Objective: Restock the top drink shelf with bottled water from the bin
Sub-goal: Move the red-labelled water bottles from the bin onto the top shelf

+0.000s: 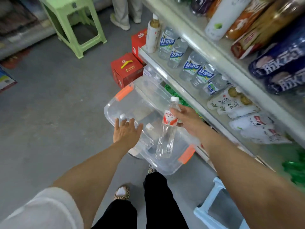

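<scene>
Head view looks down on a clear plastic bin (107,111) with orange latches (124,93) that stands on the grey floor (49,104), just beside the foot of a shelf unit (186,95) on the right. The right grip (187,118) is closed round a water bottle (167,129) at its red-and-white label, fingers on the far side and thumb on the near side. The bottle has a white cap and tilts slightly, cap up and base hanging above the bin's near end. The left grip (127,132) is released, fingers spread and straight, reaching over the bin's near-left rim; whether it touches the plastic cannot be told. Beneath and beside it, two more bottles (149,128) lie inside the bin, their white caps showing. On the shelf level above the bin stand blue-labelled water bottles (176,53) in a loose row, with a tall beige bottle (152,35) at the far end. Red cartons (127,70) sit on the floor beyond the bin, a green stool (74,25) farther back, and a pale blue stool (212,205) near the person's legs.
</scene>
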Available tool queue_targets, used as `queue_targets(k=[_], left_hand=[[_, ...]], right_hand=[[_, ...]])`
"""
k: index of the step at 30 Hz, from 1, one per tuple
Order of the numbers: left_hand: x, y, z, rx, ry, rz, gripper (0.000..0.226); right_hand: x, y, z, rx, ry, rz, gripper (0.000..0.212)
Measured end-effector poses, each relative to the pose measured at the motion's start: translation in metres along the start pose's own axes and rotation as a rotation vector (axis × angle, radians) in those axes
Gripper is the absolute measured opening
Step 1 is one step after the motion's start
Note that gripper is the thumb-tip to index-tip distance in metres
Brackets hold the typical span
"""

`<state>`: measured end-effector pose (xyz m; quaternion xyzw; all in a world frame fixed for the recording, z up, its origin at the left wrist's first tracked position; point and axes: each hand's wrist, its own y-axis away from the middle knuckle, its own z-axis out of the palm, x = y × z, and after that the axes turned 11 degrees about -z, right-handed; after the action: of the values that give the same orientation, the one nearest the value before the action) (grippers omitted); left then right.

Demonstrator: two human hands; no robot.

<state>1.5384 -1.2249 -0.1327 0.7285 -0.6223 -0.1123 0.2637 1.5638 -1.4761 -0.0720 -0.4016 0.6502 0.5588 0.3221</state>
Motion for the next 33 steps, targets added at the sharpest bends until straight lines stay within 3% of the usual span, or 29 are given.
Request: queue_targets(k=[3,9,14,18,20,24,28,31,33], left_hand=[[0.009,0.020,-0.031,-0.018,0.065,0.051,0.064],[0.070,0.081,-0.107,-0.083,0.315,0.293,0.062],[0.146,0.158,-0.173,-0.131,0.515,0.540,0.065],[0.202,0.230,-0.229,-0.177,0.634,0.779,0.067],[0.230,0.266,-0.259,-0.193,0.679,0.882,0.067],[0.283,0.334,-0.310,-0.225,0.748,1.051,0.064],[0.331,0.391,-0.342,-0.308,0.869,1.165,0.074],[0.371,0.427,-0.359,-0.353,0.890,1.266,0.091],[0.402,0.450,-0.367,-0.407,0.868,1.327,0.094]], right_hand=[[-0.021,0.045,-0.014,0.099,-0.046,-0.067,0.018],[-0.081,0.138,-0.052,0.330,-0.071,-0.182,0.062],[-0.153,0.219,-0.101,0.468,-0.003,-0.347,0.046],[-0.218,0.287,-0.144,0.611,0.095,-0.508,0.011],[-0.251,0.322,-0.169,0.674,0.172,-0.579,0.016],[-0.320,0.393,-0.219,0.789,0.239,-0.710,0.062],[-0.379,0.463,-0.270,0.845,0.284,-0.851,0.045],[-0.416,0.509,-0.313,0.939,0.268,-0.971,0.046],[-0.437,0.537,-0.341,0.974,0.275,-1.020,0.030]])
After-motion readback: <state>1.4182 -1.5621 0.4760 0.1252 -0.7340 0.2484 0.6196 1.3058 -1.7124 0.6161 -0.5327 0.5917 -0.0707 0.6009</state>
